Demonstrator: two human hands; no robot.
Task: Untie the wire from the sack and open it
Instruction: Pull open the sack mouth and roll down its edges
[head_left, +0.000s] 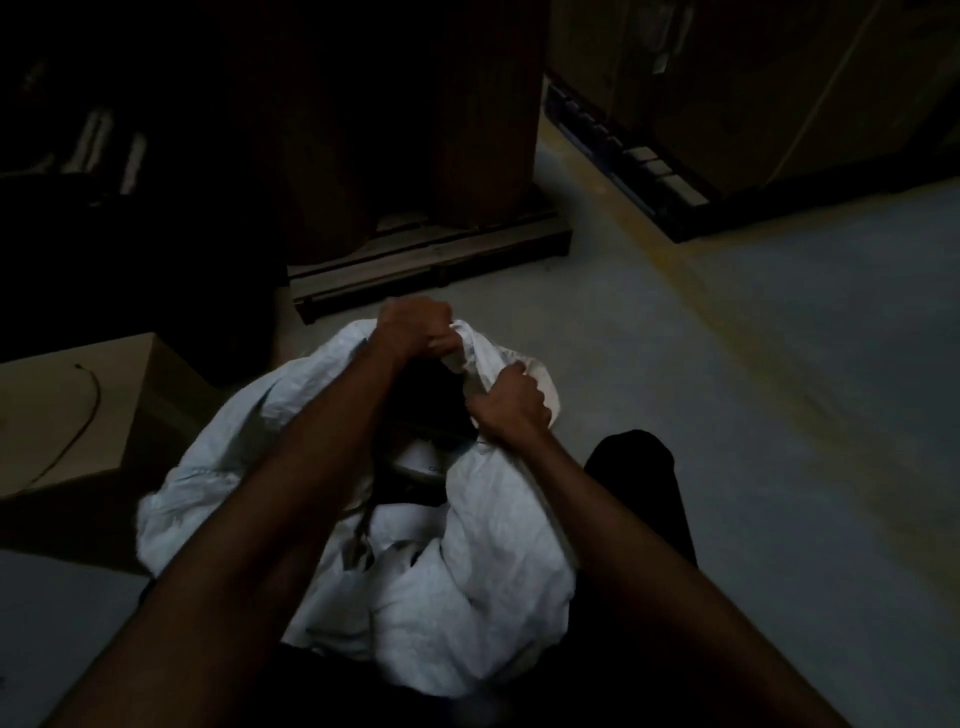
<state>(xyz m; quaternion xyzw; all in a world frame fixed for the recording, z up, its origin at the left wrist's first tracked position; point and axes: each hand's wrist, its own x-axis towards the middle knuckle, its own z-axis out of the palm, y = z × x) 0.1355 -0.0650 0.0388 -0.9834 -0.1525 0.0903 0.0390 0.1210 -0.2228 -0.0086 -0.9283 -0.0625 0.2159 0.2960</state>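
A white woven sack (488, 587) stands on the floor in front of me in dim light. Its mouth gapes, and dark contents with a pale round object (423, 457) show inside. My left hand (413, 325) grips the sack's far rim with curled fingers. My right hand (511, 397) grips the rim on the right side, a short way from the left hand. A thin dark wire (88, 410) lies curved on top of the cardboard box at the left, apart from the sack.
A cardboard box (67, 415) stands at the left beside the sack. A wooden pallet (431, 270) carrying tall dark goods stands straight ahead. Another loaded pallet (649, 171) is at the back right behind a yellow floor line (727, 332). Grey floor extends to the right.
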